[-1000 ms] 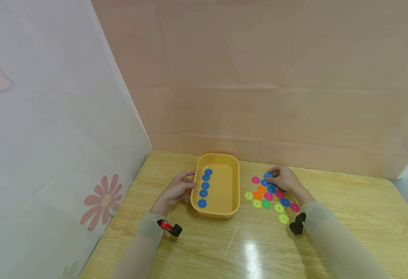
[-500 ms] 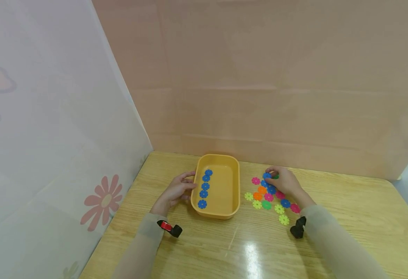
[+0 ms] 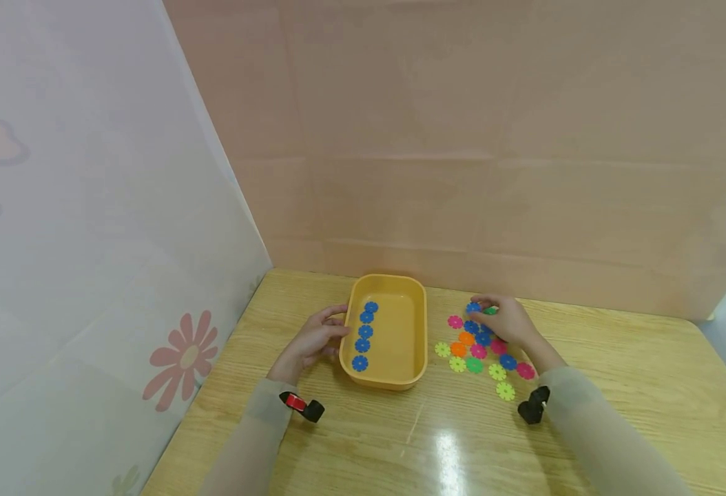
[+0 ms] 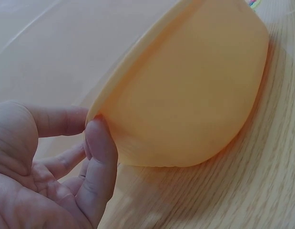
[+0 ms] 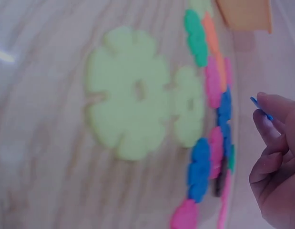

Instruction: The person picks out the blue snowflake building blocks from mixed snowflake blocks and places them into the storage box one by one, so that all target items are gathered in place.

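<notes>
In the head view a yellow plastic tray [image 3: 414,331] holds a column of several blue flower-shaped discs [image 3: 366,331] along its left side. At the tray's left rim, my left hand [image 3: 313,339] grips the edge; the left wrist view shows thumb and finger pinching the rim [image 4: 119,71]. My right hand [image 3: 507,322] is over the far side of a loose cluster of discs, thumb and fingertip pinching a blue flower-shaped disc [image 3: 473,308]. That disc is edge-on between the fingertips in the right wrist view. Part of the cluster is hidden beneath the right hand.
Pink [image 3: 455,322], orange [image 3: 459,349], green [image 3: 474,365], yellow [image 3: 505,391] and more blue discs [image 3: 508,362] lie on the wooden table [image 3: 394,441] right of the tray. A pinkish backdrop [image 3: 400,172] rises behind the table, and a flower-printed sheet [image 3: 121,241] stands at left.
The right hand has drawn the blue disc slightly up and left, off the far side of the cluster, uncovering a green disc beside it. The left hand and tray stay in place.
</notes>
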Motion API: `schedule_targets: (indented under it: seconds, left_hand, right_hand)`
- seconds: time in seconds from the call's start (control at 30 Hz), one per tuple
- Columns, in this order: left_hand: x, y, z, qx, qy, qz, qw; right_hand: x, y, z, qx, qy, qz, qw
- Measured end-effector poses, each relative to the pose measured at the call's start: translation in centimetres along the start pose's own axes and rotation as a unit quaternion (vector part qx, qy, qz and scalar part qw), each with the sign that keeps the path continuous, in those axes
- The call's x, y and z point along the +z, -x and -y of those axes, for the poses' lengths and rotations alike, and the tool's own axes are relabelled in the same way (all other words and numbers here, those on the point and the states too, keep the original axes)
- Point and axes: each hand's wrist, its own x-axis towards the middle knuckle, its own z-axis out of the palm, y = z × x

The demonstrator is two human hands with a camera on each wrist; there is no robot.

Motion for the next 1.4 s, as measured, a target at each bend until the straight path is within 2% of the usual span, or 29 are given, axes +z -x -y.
schedule_targets:
  seconds: [0.13, 0.33, 0.57, 0.73, 1.0, 1.2, 1.3, 1.4]
  left_hand:
    - [0.0, 0.1, 0.1, 0.002, -0.001, 0.001, 1.0]
    - [-0.1, 0.1, 0.1, 0.003, -0.001, 0.003, 1.0]
    - [-0.1, 0.0, 0.1, 0.002, 0.002, 0.006, 1.0]
    - [-0.2, -0.1, 0.1, 0.002, 0.0, 0.007, 1.0]
    - [-0.1, -0.1, 0.2, 0.004, 0.002, 0.007, 1.0]
    - [-0.1, 0.0, 0.1, 0.005, 0.007, 0.005, 1.0]
    - [0.0, 0.0, 0.1, 0.003, 0.01, 0.004, 0.9999]
    - [0.0, -0.1, 0.1, 0.001, 0.009, 0.003, 1.0]
  right_hand:
    - [-0.2, -0.4, 1.0, -0.022, -0.022, 0.003, 0.9995]
    - [-0.5, -0.7, 3.8, -0.044, -0.053, 0.006, 0.9976]
    - [-0.2, -0.9, 7.0, -0.047, -0.105, 0.046, 0.9923]
    - [0.4, -1.0, 9.1, -0.076, -0.113, 0.069, 0.9882]
    - [2.0, -1.2, 11.7, -0.124, -0.098, 0.122, 0.9798]
    - [3.3, -1.4, 13.1, -0.135, -0.083, 0.181, 0.9706]
    - [4.0, -1.7, 13.7, -0.151, -0.085, 0.213, 0.9616]
    - [4.8, -2.1, 14.2, -0.172, -0.096, 0.249, 0.9483]
